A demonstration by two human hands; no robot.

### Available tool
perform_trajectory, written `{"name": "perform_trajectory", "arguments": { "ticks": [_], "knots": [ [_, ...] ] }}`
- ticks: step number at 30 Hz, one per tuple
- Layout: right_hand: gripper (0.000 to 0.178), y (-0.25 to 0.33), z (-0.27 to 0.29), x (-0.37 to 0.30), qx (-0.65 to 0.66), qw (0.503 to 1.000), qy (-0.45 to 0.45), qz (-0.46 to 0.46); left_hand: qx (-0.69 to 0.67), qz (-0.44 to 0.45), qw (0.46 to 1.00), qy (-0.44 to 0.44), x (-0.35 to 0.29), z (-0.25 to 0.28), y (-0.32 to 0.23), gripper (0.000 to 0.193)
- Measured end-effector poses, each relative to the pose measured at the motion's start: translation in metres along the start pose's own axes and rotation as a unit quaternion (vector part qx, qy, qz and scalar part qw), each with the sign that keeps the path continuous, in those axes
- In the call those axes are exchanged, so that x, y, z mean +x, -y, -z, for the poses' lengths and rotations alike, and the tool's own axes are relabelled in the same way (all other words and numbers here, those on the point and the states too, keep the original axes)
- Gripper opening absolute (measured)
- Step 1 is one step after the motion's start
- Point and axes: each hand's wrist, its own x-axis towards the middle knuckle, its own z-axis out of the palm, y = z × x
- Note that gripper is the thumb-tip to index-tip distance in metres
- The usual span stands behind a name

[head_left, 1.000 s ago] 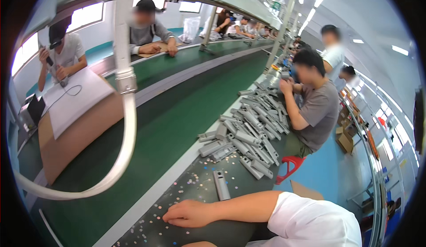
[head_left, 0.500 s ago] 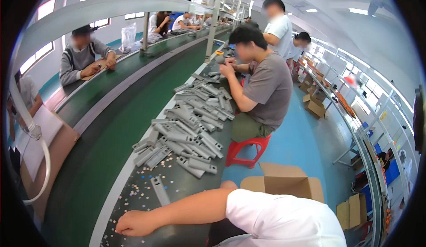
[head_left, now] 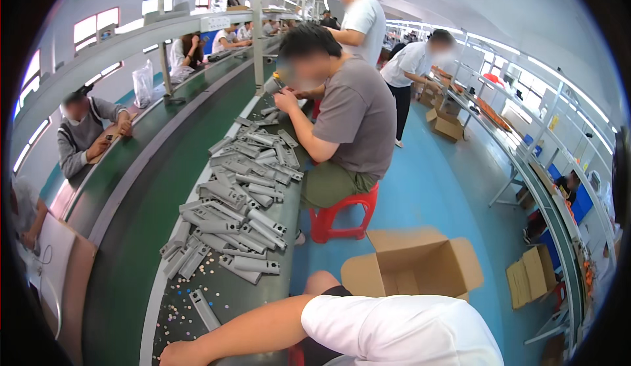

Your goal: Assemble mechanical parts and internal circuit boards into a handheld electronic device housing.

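My right forearm reaches leftward from a white short sleeve across the dark worktop, with my right hand at the lower edge of the head view. Its fingers are cut off by the picture's edge, so what they hold, if anything, is hidden. My left hand is out of view. Just beyond my right forearm lies a single long grey housing, apart from the others. Small pale and coloured round bits are scattered around it. Farther along, a large heap of similar grey housings covers the worktop.
A green conveyor belt runs along the left. An open cardboard box stands on the blue floor beyond my sleeve. A co-worker in a grey-brown shirt sits on a red stool, hands raised around a small object. Shelving stands at the right.
The view has swung, so the heap and the co-worker appear farther left and the cardboard box shows more fully. My right hand has gone lower, partly out of the picture.
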Motion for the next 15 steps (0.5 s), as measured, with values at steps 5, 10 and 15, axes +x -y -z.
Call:
{"name": "perform_trajectory", "arguments": {
  "ticks": [5,10,15],
  "knots": [
    [0.017,-0.005,-0.004,0.005,-0.027,1.000,0.011,-0.005,-0.076,-0.017,0.995,-0.060,-0.001,0.004,-0.006,0.044],
    [0.018,-0.008,-0.006,0.005,-0.020,1.000,-0.003,-0.010,-0.143,-0.026,0.984,-0.100,-0.004,0.003,-0.007,0.046],
    [0.019,-0.007,-0.007,0.007,-0.017,1.000,0.010,-0.009,-0.196,-0.030,0.972,-0.125,-0.010,-0.006,-0.002,0.048]
  ]
}}
